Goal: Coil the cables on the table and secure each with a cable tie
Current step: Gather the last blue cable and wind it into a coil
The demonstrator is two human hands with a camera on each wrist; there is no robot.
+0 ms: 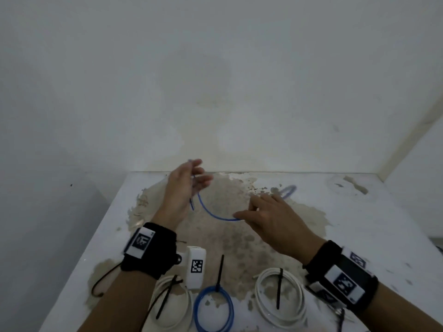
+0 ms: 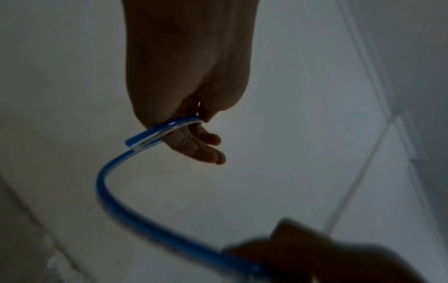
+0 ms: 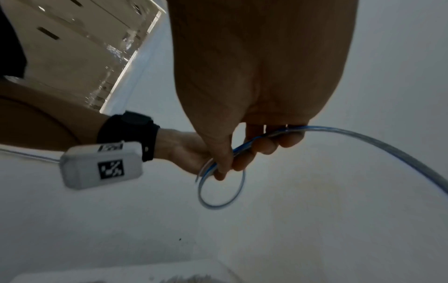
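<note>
The left hand (image 1: 183,185) is lifted above the counter (image 1: 359,236), thumb and fingers pinching the free end of a loose blue cable (image 1: 211,213); the other fingers stay spread. From there the cable sags in one open arc to the right hand (image 1: 268,216), whose fingers are curled round it and feeding it along. Beyond the right hand, the rest of the cable lies on the counter, blurred, its length impossible to judge.

Nearer to the person than the loose blue cable, three bundles already lie coiled side by side: a white coil (image 1: 171,303) to its left, a blue coil (image 1: 214,307) almost straight below it, and another white coil (image 1: 280,295) to its right. Each has a black cable tie (image 1: 279,287) across it, though whether these are pulled tight I cannot tell.

So most of the job looks finished. This fourth cable has barely a first loop formed; it needs winding and tying. I see no spare tie for it.
</note>
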